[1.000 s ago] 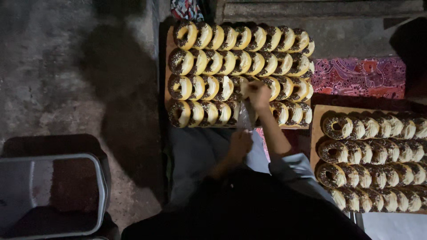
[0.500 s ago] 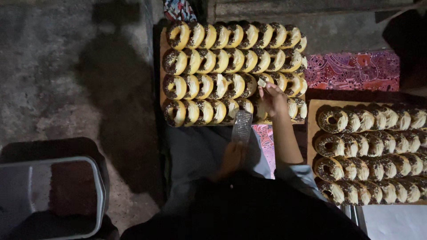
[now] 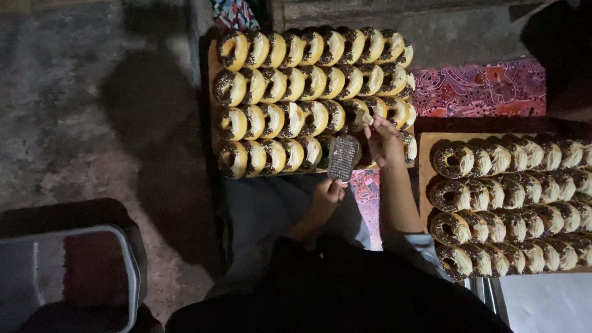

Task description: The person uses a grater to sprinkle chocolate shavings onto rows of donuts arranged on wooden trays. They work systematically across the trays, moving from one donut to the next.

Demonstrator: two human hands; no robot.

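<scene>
A wooden board (image 3: 213,65) carries several rows of ring doughnuts (image 3: 290,86) with pale icing and dark sprinkles. My left hand (image 3: 325,196) grips the handle of a small metal grater (image 3: 343,157) held over the board's near right corner. My right hand (image 3: 382,142) hovers just right of the grater, fingers pinched on a small pale piece above the doughnuts there. A second board (image 3: 424,148) at the right holds more rows of iced doughnuts (image 3: 512,203).
A grey plastic tub (image 3: 68,277) stands at the lower left on the rough concrete floor (image 3: 80,111). A red patterned cloth (image 3: 481,92) lies behind the right board. A white surface (image 3: 546,302) shows at the lower right.
Both hands and the grater have shifted from the middle of the front row toward the board's near right corner. The camera view has drifted slightly.
</scene>
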